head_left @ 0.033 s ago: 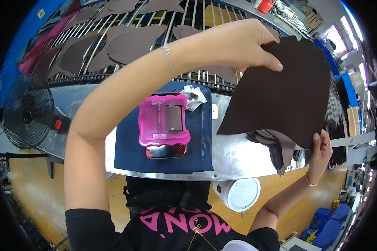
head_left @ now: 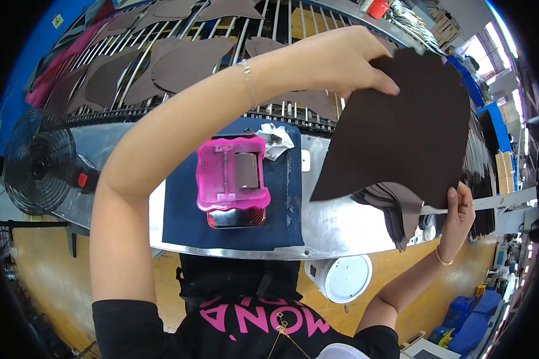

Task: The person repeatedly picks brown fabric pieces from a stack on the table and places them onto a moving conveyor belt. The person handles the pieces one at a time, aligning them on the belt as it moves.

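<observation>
A large dark brown cut sheet (head_left: 401, 134), like leather or cloth, hangs raised over the right side of the table. My left hand (head_left: 362, 63) reaches across and pinches its upper left edge, with the thumb on the near face and the other fingers partly hidden. At the sheet's lower right corner my right hand (head_left: 458, 212) has its thumb and fingers closed on the edge. Below and partly behind the sheet, a pile of similar brown pieces (head_left: 404, 209) droops over the table's front edge.
A pink tray with a grey roller (head_left: 212, 173) rests on a dark blue mat (head_left: 239, 239), beside crumpled white tissue (head_left: 275, 143). A black fan (head_left: 40, 161) stands left. Brown pieces (head_left: 191, 63) lie on the rod conveyor behind. A white lidded bucket (head_left: 348, 278) stands below the table.
The brown sheet has shifted slightly, its lower left tip dropping a little. My left hand has moved slightly left; both hands keep their hold.
</observation>
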`<state>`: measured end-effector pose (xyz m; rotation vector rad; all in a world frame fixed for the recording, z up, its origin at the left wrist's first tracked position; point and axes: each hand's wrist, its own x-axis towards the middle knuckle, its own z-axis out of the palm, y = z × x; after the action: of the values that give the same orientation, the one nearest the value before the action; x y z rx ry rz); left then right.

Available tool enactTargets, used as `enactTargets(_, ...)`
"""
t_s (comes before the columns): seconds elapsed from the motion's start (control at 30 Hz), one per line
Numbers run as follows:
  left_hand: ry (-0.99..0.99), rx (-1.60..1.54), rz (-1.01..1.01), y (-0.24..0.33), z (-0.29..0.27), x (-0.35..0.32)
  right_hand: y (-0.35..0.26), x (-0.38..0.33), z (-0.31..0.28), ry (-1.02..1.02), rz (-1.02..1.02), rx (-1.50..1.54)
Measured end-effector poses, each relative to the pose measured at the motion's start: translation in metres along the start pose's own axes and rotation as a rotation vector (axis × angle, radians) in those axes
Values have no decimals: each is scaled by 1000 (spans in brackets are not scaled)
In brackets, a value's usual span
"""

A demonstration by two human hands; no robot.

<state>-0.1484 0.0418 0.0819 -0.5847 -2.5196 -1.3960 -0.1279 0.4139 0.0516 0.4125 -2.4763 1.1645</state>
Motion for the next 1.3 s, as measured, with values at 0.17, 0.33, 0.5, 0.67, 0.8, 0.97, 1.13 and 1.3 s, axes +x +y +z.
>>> enactTargets(0.17, 154, -377, -296, -95, -2, 25, 36, 8, 9, 210, 90, -41)
enactTargets(0.33, 252, -747, -466, -185, -2, 16, 124, -25, 15, 108, 301, -519)
enactTargets(0.5, 325, -798, -647, -250, 7, -2, 176, -72, 27, 26, 489, -694)
enactTargets(0.67, 391, -902, -716, -287, 22, 0, 181, -78, 28, 44, 540, -683)
enactTargets(0.8, 382, -913, -747, -300, 38, 7, 175, -73, 29, 68, 575, -715)
enactTargets(0.97, 322, -950, -717, -310, 44, 9, 193, -75, 28, 118, 567, -648)
enactTargets(1.13, 257, -869, -835, -296, 28, 0, 221, -74, 16, 138, 648, -517)
enactTargets(1.3, 247, -627, -855, -276, -12, -31, 238, -66, 7, 103, 735, -390)
